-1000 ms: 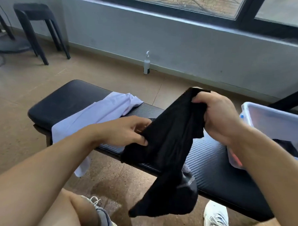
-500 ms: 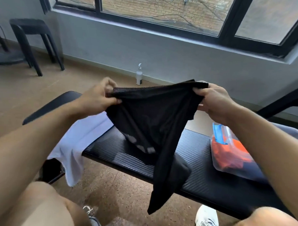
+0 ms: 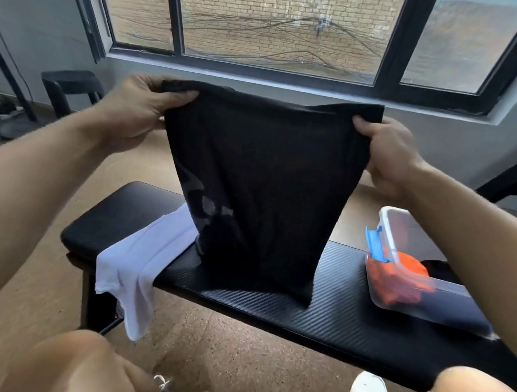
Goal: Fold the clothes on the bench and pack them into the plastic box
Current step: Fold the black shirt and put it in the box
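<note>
A black mesh garment (image 3: pixel 260 190) hangs spread out in front of me, above the black padded bench (image 3: pixel 329 305). My left hand (image 3: pixel 139 113) grips its top left corner and my right hand (image 3: pixel 389 154) grips its top right corner, stretching the top edge flat. The lower hem hangs just over the bench top. A white garment (image 3: pixel 138 267) lies on the bench's left part and droops over the front edge. The clear plastic box (image 3: pixel 398 231) with a blue latch stands on the bench at the right, holding orange cloth (image 3: pixel 396 279); my right forearm hides part of it.
A black stool (image 3: pixel 72 90) stands at the back left by the wall. A window runs along the far wall. My knees and white shoes (image 3: pixel 367 390) are at the bottom edge, close to the bench's front.
Both hands have risen and moved apart, pulling the black garment from a crumpled bunch into a flat sheet held by its top corners. The view has tilted upward.
</note>
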Action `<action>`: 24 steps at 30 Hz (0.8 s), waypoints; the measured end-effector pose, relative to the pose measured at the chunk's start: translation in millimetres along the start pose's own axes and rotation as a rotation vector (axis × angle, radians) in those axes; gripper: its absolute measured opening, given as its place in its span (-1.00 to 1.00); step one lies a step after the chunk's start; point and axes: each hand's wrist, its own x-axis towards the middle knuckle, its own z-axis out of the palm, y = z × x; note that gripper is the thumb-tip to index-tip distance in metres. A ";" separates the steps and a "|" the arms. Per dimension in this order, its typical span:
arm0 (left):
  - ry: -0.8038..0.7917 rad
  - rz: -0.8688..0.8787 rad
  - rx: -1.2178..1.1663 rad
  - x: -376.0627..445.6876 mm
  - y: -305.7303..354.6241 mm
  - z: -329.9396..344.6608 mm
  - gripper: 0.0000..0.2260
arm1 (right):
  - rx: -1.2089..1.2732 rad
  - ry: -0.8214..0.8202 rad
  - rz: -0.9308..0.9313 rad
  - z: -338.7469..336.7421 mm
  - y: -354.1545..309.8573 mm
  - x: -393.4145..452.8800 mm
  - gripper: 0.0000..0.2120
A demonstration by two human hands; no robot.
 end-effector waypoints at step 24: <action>0.017 0.056 0.137 51.7 17.1 32.1 -0.81 | -0.146 0.160 -0.150 -23.7 -20.3 30.9 -0.83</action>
